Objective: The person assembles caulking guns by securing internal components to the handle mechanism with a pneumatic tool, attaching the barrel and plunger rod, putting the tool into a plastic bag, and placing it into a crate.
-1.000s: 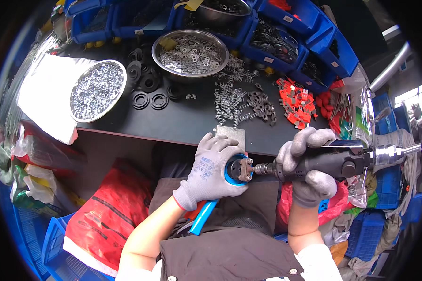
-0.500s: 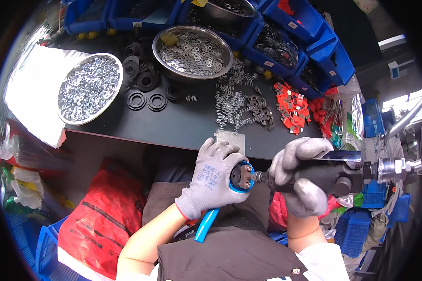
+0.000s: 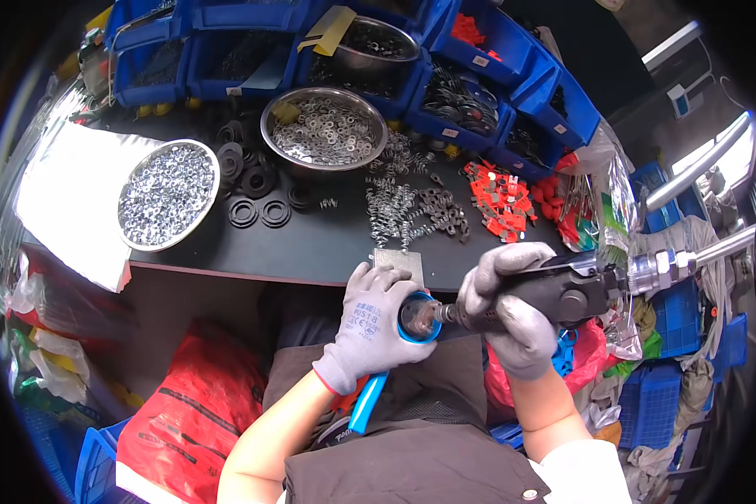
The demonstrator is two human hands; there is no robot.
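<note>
My left hand (image 3: 365, 323), in a grey glove, is closed around the round head of a blue-handled tool (image 3: 369, 403). The handle slants down below my palm, and inside the blue ring the dark centre looks blurred. My right hand (image 3: 521, 336), also gloved, grips a black pneumatic screwdriver (image 3: 573, 301) lying sideways. Its tip points left and meets the centre of the blue ring. Just beyond my left fingers, a flat grey metal block (image 3: 399, 264) sits at the table's front edge.
On the dark table (image 3: 294, 248) are a bowl of washers (image 3: 269, 143), a white dish of nuts (image 3: 213, 189), loose springs (image 3: 386, 210) and red plastic parts (image 3: 500, 202). Blue bins (image 3: 235, 88) line the back. A red bag (image 3: 197, 403) stands at lower left.
The view has shifted, so the table sits lower. Both hands keep their grips. The centre of the blue tool's head, sharp earlier with a small block on it, is now blurred.
</note>
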